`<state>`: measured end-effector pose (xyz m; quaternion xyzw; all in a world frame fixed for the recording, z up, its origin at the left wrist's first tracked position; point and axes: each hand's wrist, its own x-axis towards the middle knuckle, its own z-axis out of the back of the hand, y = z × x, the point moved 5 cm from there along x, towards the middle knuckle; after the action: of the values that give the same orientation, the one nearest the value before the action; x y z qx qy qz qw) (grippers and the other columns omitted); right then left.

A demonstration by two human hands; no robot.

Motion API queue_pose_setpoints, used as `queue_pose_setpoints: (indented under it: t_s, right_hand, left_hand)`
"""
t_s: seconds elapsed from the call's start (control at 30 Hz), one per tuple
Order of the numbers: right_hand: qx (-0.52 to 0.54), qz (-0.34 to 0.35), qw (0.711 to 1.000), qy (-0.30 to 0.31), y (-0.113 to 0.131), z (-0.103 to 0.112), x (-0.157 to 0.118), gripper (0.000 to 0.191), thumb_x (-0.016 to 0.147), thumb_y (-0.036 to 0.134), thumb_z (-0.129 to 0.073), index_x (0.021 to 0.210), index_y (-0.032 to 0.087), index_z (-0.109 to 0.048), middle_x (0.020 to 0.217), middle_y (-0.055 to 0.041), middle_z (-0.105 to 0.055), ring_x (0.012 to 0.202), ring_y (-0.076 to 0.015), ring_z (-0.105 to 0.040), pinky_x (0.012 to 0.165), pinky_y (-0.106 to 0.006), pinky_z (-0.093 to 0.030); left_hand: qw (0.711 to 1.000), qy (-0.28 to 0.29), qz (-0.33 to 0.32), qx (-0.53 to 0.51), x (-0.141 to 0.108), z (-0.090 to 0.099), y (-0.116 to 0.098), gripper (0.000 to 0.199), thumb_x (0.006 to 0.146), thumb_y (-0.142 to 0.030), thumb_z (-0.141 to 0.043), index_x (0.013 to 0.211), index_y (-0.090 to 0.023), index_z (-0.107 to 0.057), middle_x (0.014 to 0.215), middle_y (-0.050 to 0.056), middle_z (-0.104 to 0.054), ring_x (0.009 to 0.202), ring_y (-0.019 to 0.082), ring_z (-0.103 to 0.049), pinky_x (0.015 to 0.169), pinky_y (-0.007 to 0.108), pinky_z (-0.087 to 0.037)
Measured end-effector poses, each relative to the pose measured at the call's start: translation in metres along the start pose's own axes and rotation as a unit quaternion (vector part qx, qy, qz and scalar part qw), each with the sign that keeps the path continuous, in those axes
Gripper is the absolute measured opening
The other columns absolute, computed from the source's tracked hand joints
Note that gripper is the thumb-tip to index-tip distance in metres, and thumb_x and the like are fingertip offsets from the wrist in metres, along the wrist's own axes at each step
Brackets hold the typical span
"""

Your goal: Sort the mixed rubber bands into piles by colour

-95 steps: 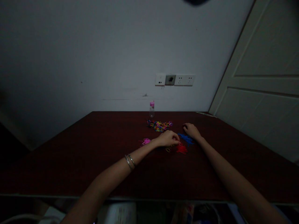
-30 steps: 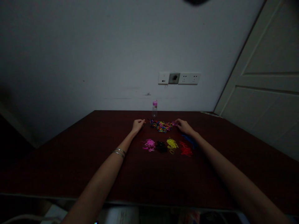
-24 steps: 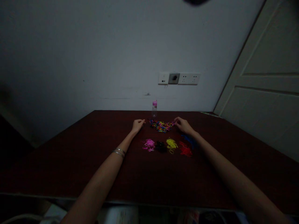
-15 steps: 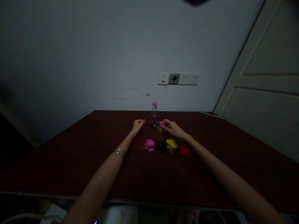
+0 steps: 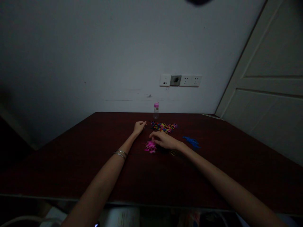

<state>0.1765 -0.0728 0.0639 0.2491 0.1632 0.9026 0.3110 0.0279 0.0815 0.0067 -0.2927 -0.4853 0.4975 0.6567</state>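
Note:
My right hand (image 5: 162, 139) is over the upper edge of a pink pile of thin bands (image 5: 150, 147), its fingers bent down; whether it holds a band is too small to tell. Beneath the hand and wrist, most of the yellow pile (image 5: 173, 153) is hidden, as are the black and red piles. My left hand (image 5: 140, 126) rests on the table left of a mixed multicoloured heap (image 5: 164, 127), thumb and forefinger pinched on something I cannot make out. Blue bands (image 5: 192, 142) lie beyond my right forearm.
A clear bottle with a pink cap (image 5: 156, 110) stands near the back edge of the dark red table (image 5: 94, 135). Sockets (image 5: 180, 80) are on the wall behind, and a pale door (image 5: 267, 85) is at the right. Papers show below the front edge.
My right hand has moved from the mixed heap towards me and left, to the pink pile. More of the heap and the blue bands now show. My left hand has stayed in place.

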Motion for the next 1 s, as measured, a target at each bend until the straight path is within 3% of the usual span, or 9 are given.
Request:
queue_pose_setpoints:
  t_s: [0.13,0.3,0.43,0.57,0.73,1.0]
  right_hand:
    - [-0.009,-0.038,0.995,-0.095,-0.032,0.032,-0.006,0.016,0.082,0.021,-0.048,0.094,0.016,-0.058,0.085,-0.0043,-0.062,0.076,-0.0140,-0.057,0.070,-0.028,-0.044]
    - [-0.077,-0.122,0.967,-0.212,-0.104,0.082,-0.042,0.019,0.083,0.027,-0.047,0.095,0.017,-0.058,0.090,-0.0064,-0.063,0.082,-0.0167,-0.058,0.076,-0.031,-0.047]
    - [-0.156,-0.200,0.937,-0.241,-0.160,0.103,-0.082,0.024,0.082,0.029,-0.049,0.101,0.018,-0.059,0.103,-0.0093,-0.063,0.097,-0.0205,-0.058,0.089,-0.037,-0.043]
    - [-0.168,-0.300,0.911,-0.227,-0.201,0.106,-0.118,0.033,0.084,0.031,-0.046,0.110,0.014,-0.058,0.112,-0.0135,-0.061,0.103,-0.0226,-0.057,0.093,-0.037,-0.041]
    - [-0.176,-0.366,0.891,-0.205,-0.222,0.099,-0.142,0.041,0.086,0.033,-0.042,0.116,0.010,-0.055,0.119,-0.0150,-0.058,0.108,-0.0238,-0.055,0.095,-0.034,-0.040]
    - [-0.203,-0.365,0.892,-0.174,-0.222,0.096,-0.144,0.041,0.086,0.032,-0.041,0.118,0.011,-0.055,0.118,-0.0140,-0.059,0.108,-0.0240,-0.055,0.094,-0.034,-0.040]
  left_hand:
    - [1.000,0.002,-0.004,0.015,0.000,0.000,-0.001,0.037,0.074,-0.044,-0.050,0.066,-0.011,-0.066,0.045,-0.002,-0.047,0.045,0.009,-0.041,0.048,0.021,-0.029]
    - [0.999,0.009,-0.011,0.041,0.001,-0.002,0.000,0.037,0.074,-0.043,-0.049,0.065,-0.012,-0.066,0.046,-0.002,-0.048,0.046,0.010,-0.042,0.048,0.022,-0.029]
    - [0.999,0.012,-0.013,0.050,0.002,-0.003,0.000,0.036,0.074,-0.042,-0.049,0.065,-0.012,-0.066,0.046,-0.002,-0.048,0.046,0.010,-0.043,0.049,0.022,-0.030]
    - [0.998,0.014,-0.015,0.060,0.002,-0.003,0.000,0.037,0.074,-0.043,-0.048,0.066,-0.012,-0.067,0.046,-0.002,-0.048,0.046,0.010,-0.043,0.049,0.022,-0.030]
    - [0.995,0.026,-0.028,0.094,0.000,-0.004,-0.002,0.036,0.075,-0.042,-0.049,0.069,-0.012,-0.068,0.049,0.000,-0.052,0.050,0.011,-0.047,0.050,0.021,-0.031]
    - [0.977,0.058,-0.034,0.204,-0.011,-0.007,-0.018,0.024,0.074,-0.034,-0.054,0.078,-0.017,-0.070,0.078,0.006,-0.067,0.072,0.017,-0.058,0.064,0.023,-0.040]
